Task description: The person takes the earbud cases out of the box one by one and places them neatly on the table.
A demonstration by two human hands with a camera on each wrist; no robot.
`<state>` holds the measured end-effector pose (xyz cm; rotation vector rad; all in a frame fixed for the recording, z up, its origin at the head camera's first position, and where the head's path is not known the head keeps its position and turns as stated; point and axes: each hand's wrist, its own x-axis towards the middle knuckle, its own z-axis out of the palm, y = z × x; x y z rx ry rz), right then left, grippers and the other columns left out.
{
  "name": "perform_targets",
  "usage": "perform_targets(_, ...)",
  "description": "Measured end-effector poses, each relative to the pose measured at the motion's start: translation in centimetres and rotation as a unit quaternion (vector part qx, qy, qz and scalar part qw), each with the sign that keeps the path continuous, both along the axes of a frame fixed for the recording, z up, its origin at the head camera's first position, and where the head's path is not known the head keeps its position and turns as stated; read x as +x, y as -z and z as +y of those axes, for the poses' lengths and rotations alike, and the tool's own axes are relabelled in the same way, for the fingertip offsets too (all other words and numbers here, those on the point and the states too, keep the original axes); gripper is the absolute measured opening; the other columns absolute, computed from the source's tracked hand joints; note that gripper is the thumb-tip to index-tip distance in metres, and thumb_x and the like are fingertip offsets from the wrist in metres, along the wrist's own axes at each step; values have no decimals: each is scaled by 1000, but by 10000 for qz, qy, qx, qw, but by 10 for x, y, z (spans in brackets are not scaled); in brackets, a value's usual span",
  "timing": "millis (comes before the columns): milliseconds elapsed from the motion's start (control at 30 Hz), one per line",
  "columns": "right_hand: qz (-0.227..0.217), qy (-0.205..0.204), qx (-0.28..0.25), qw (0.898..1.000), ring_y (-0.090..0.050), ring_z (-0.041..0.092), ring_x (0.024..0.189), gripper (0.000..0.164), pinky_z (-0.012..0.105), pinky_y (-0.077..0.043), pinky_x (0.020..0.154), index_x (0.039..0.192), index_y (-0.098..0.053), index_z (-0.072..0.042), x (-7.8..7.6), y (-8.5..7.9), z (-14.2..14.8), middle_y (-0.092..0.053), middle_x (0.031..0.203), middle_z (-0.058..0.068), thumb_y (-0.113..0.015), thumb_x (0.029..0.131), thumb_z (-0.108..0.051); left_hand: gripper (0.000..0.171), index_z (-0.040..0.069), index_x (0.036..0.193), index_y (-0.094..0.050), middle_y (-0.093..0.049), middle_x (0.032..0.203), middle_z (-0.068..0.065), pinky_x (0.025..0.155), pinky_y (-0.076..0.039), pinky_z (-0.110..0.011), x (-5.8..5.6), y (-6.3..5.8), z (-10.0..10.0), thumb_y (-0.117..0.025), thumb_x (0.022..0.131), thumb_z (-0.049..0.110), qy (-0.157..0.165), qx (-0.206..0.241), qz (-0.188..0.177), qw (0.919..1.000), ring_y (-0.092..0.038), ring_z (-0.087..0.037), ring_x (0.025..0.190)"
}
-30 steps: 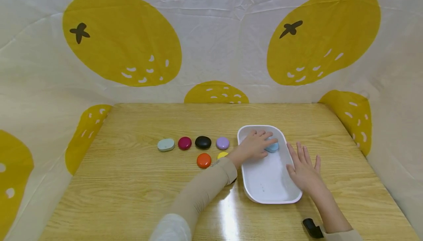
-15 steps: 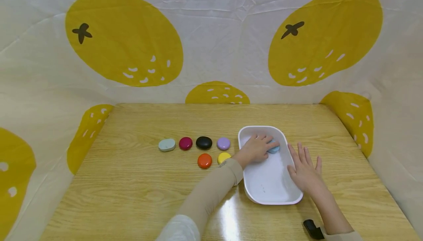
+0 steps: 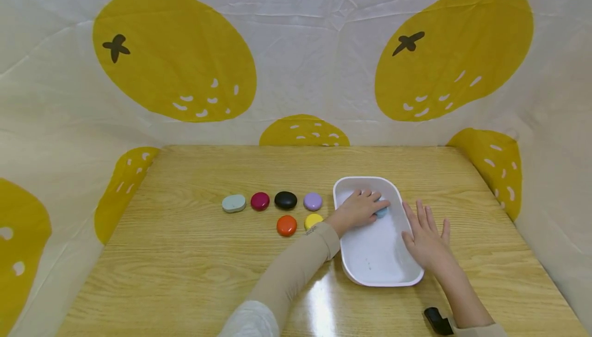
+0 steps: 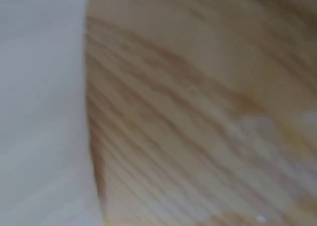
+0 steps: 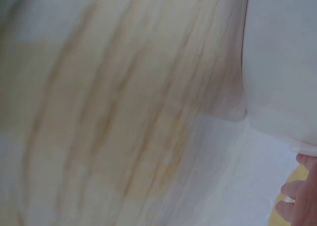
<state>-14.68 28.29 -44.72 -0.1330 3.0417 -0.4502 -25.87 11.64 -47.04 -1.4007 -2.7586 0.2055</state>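
Note:
A white plastic tub point(image 3: 365, 278) stands on the wooden table. Reaching over its left side, my left hand point(image 3: 358, 211) has its thumb and fingers around a smooth light blue stone point(image 3: 381, 212) near the tub's far end; the fingers hide much of the stone. My right hand point(image 3: 427, 239) rests against the right wall, fingers spread and straight. Only some fingertips point(image 5: 290, 196) of the right hand show in the right wrist view, beside the tub's outer wall point(image 5: 282, 62). The left wrist view has the tub's wall point(image 4: 42, 107) without the hand.
Left of the tub lie a pale grey-green stone point(image 3: 234, 203), a crimson one point(image 3: 260, 201), a black one point(image 3: 285, 200) and a lilac one point(image 3: 313, 201). Nearer are an orange stone point(image 3: 287, 225) and a yellow one point(image 3: 313, 221). A patterned cloth point(image 3: 296, 59) surrounds the table.
My left hand has moved slightly right and its fingers have closed in over the light blue stone, which shows less and sits slightly nearer. The right hand stays against the tub.

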Motion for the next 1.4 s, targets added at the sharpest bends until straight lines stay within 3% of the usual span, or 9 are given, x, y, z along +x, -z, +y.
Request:
perform_targets(167, -34, 9, 2, 10000, 9, 41, 135, 65, 65, 15, 96, 148, -1, -17, 1, 1, 0, 7, 150, 21, -39, 95, -23, 47, 30, 137, -35, -43, 127, 5, 90, -39, -30, 2, -8, -6, -46, 93, 43, 114, 117, 250, 9996, -44, -14, 111)
perform_targets(333, -64, 0, -10, 10000, 12, 40, 135, 65, 62, 21, 95, 148, -1, -17, 1, 1, -1, 10, 150, 20, -39, 95, -23, 48, 29, 135, -36, -44, 123, 4, 87, -40, -30, 5, -27, -22, -47, 92, 45, 72, 242, 500, 9984, -45, -14, 108)
perform_targets(467, -16, -5, -25, 10000, 11, 39, 136, 66, 60, 22, 95, 148, -2, -17, 1, 1, -2, 9, 150, 20, -39, 95, -23, 45, 28, 133, -38, -45, 121, 2, 86, -41, -30, 9, -43, -46, -47, 92, 43, 8, 409, 744, 9964, -45, -16, 106)
perform_targets(667, 5, -12, -33, 10000, 11, 38, 136, 65, 60, 22, 95, 148, -2, -16, 1, 0, -2, 9, 150, 20, -39, 94, -22, 41, 23, 130, -38, -44, 120, -3, 90, -37, -36, 21, -55, -99, -48, 93, 38, -227, 935, 491, 9941, -43, -20, 105)
perform_targets(900, -22, -8, -37, 10000, 11, 39, 136, 66, 62, 19, 95, 148, -1, -16, 2, -1, -3, 9, 150, 20, -39, 94, -22, 41, 20, 122, -46, -48, 110, -5, 87, -43, -38, 34, -46, -161, -58, 87, 39, -794, 1251, 838, 9854, -48, -22, 99)
perform_targets(1167, 8, -12, -50, 10000, 10, 40, 136, 65, 62, 20, 95, 148, -2, -16, 1, -2, -2, 9, 150, 20, -39, 95, -22, 45, 15, 123, -49, -49, 112, -10, 88, -41, -44, 51, -32, -217, -63, 85, 32, -1439, 1329, 423, 9797, -47, -28, 101)
perform_targets(1400, 13, -15, -69, 10000, 11, 39, 136, 66, 61, 21, 95, 148, -1, -16, 1, 0, 0, 10, 150, 19, -39, 94, -23, 41, 14, 118, -50, -49, 105, -10, 80, -43, -45, 60, -11, -245, -66, 83, 28, -1578, 1406, 330, 9769, -46, -29, 94)
